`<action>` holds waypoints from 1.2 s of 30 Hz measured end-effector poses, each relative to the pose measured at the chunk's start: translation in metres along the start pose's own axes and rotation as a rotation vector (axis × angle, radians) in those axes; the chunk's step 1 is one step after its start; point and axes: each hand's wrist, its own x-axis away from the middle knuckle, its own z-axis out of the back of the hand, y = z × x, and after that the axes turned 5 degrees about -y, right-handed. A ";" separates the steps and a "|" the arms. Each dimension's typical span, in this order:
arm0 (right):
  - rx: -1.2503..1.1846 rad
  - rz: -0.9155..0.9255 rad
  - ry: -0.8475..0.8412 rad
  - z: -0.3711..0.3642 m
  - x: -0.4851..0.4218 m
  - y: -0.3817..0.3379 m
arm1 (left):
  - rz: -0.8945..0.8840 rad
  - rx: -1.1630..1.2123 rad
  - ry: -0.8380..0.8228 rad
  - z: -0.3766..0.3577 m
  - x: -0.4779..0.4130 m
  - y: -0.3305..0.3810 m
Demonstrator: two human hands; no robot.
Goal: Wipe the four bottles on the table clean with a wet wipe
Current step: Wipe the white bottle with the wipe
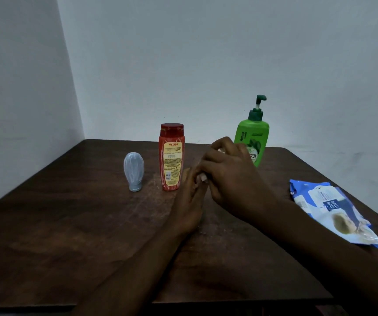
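Wet wipe (202, 178): only white scraps show between the fingers of both hands, mid-table, just right of the red bottle (171, 157). Right hand (231, 176) is curled over it, grasping; anything else under the palm is hidden. Left hand (189, 201) reaches the wipe from the near side, fingers blurred, can't tell its grip. Green pump bottle (253, 135) is partly hidden behind the right hand. Grey bottle (133, 171) stands cap-down, far left. Wipe pack (329, 208) lies at the right.

The table (69, 224) is seen as dark, scuffed wood. The red bottle (172, 156), green pump bottle (253, 133) and grey tube (133, 171) look plastic; the wipes pack (333, 208) is glossy film.
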 end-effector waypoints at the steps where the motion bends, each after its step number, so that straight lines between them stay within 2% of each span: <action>1: 0.036 0.012 -0.021 0.001 0.001 -0.001 | -0.008 0.001 0.001 0.000 0.001 0.001; 4: 0.027 -0.019 -0.019 0.006 0.003 0.001 | -0.028 -0.006 0.003 -0.001 0.003 0.004; 7: -0.142 -0.107 0.093 0.011 0.004 0.008 | -0.030 -0.050 0.001 0.000 0.002 0.005; 12: -0.630 -0.296 0.235 0.011 0.010 0.020 | -0.079 -0.047 0.040 0.002 -0.003 -0.003; 19: -1.273 -0.600 0.232 -0.007 0.011 0.027 | -0.107 -0.010 0.025 0.002 -0.004 -0.006; 27: -1.660 -0.769 0.280 -0.032 0.008 0.024 | -0.069 0.078 0.039 0.000 -0.006 -0.005; 29: -1.686 -0.807 0.286 -0.038 0.011 0.022 | -0.052 0.120 0.042 0.000 -0.007 -0.004; 36: -1.479 -0.873 0.282 -0.052 0.028 0.012 | 0.019 0.303 0.118 0.002 -0.011 -0.002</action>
